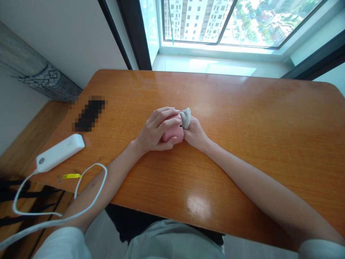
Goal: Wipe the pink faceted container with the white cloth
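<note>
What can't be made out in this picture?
In the head view:
Pink object: partly covered by the left hand.
Right hand: most fingers, hidden behind the pink object and grey cloth.
Dark patch: details lost to pixelation.
White cable: one end, cut off by the left edge.

Through the head view I see the left hand [151, 131] and right hand [196, 133] together at a pink object [173, 134], mid-frame.
I have the left hand curled over it from the left; the right hand, its fingers mostly hidden from me, grips a bunched grey cloth [185, 118] at its right side. Beneath spreads the wooden counter [256, 144]. Left of frame, I make out a white device [60, 153], a white cable [105, 176], a yellow tag [71, 176] and a pixelated dark patch [90, 115]; upper right, a window [245, 23].
</note>
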Motion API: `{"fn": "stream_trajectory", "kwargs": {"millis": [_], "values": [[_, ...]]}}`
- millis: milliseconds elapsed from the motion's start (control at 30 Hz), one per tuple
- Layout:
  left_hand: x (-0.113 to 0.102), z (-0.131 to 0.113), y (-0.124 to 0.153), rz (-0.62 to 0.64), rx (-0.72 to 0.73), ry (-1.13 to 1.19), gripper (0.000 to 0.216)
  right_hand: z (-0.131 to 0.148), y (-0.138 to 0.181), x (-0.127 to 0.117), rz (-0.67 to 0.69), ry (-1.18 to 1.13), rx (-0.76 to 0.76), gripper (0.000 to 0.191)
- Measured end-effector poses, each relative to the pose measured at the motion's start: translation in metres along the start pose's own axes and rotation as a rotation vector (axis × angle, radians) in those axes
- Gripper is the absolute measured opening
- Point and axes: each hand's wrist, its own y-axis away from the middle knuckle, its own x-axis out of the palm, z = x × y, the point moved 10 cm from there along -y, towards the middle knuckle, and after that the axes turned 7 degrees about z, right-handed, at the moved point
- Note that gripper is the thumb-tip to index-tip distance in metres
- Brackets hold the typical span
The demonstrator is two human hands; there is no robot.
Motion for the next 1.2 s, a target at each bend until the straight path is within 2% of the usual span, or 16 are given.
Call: {"fn": "stream_trajectory", "kwargs": {"millis": [233, 367, 500, 667, 767, 867, 967, 1067, 1200], "values": [[-0.005, 0.004, -0.005, -0.028, -0.112, 0.033, 0.044, 0.008, -0.001, 0.002, 0.012, -0.014, -0.041, 0.008], [-0.005, 0.01, -0.007, -0.047, -0.2, 0.154, 0.037, 0.009, 0.0, 0.003, 0.01, 0.007, -0.061, 0.01], [-0.002, 0.024, -0.004, -0.076, -0.343, 0.33, 0.039, 0.01, 0.001, 0.003, 0.001, 0.027, -0.065, 0.02], [0.013, 0.055, 0.013, -0.121, -0.591, 0.576, 0.046, 0.006, 0.002, 0.003, 0.0, 0.045, -0.042, 0.031], [0.029, 0.063, 0.02, -0.091, -0.656, 0.717, 0.049, 0.002, 0.003, 0.003, -0.004, 0.06, -0.03, 0.033], [0.031, 0.062, 0.022, -0.132, -0.634, 0.722, 0.049, 0.004, 0.003, 0.003, -0.013, 0.051, -0.064, 0.032], [0.018, 0.053, 0.02, -0.219, -0.551, 0.6, 0.05, 0.011, 0.003, 0.005, 0.007, 0.04, -0.112, 0.028], [-0.003, 0.037, 0.014, -0.268, -0.384, 0.414, 0.048, 0.014, 0.002, 0.009, 0.057, 0.039, -0.1, 0.02], [-0.017, 0.009, 0.006, -0.216, -0.102, 0.167, 0.05, 0.008, 0.001, 0.008, 0.062, 0.063, -0.025, 0.009]]}}
